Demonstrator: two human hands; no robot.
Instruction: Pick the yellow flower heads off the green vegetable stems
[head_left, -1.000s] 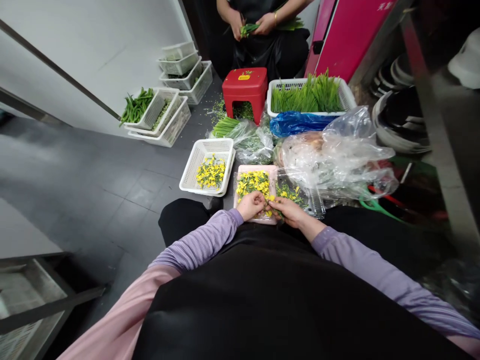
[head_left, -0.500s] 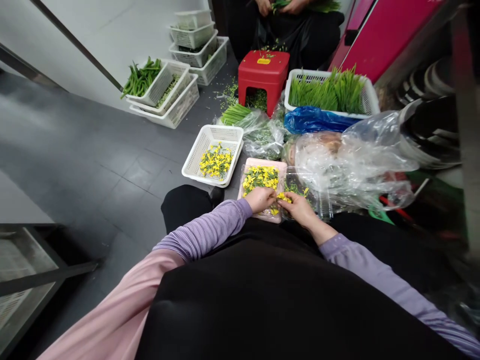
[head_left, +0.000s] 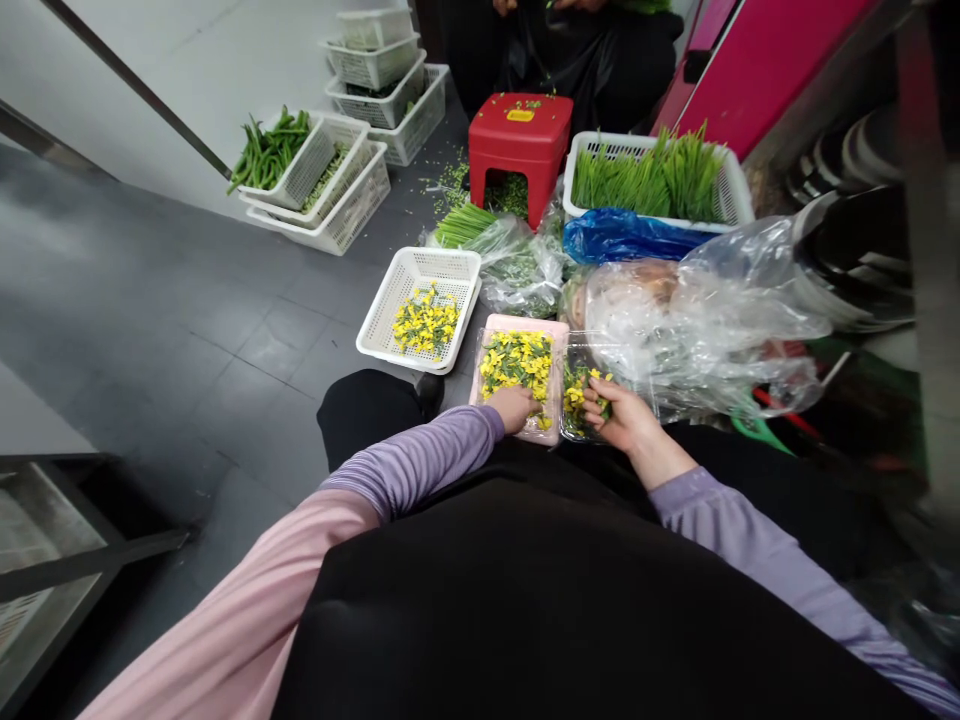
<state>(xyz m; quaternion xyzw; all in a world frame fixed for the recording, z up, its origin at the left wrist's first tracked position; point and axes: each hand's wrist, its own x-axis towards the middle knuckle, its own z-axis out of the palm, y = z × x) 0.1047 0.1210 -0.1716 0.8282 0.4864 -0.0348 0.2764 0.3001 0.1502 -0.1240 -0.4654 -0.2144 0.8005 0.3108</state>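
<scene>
My left hand (head_left: pixel 512 408) is over the near part of a pink tray (head_left: pixel 561 385) filled with yellow flowers (head_left: pixel 517 360) on short green stems. Its fingers are bent together against the flowers, and their tips are partly hidden. To its right, my right hand (head_left: pixel 621 414) has its fingers curled around a few yellow-flowered sprigs (head_left: pixel 598 380). It hovers at a clear plastic box (head_left: pixel 637 350), where more sprigs lie. A white basket (head_left: pixel 375 320) with loose yellow flowers stands to the left of the tray.
Beyond are a red stool (head_left: pixel 517 140), a white basket of green stalks (head_left: pixel 739 190) and a blue bag (head_left: pixel 637 238). Clear plastic bags (head_left: pixel 675 330) crowd the right. Stacked white baskets (head_left: pixel 360 195) line the wall, one holding green peppers (head_left: pixel 274 150). A person in black sits opposite.
My hands have moved apart. The left went down and slightly left onto the flowers in the tray; the right shifted right, over the clear box. The view has shifted slightly.
</scene>
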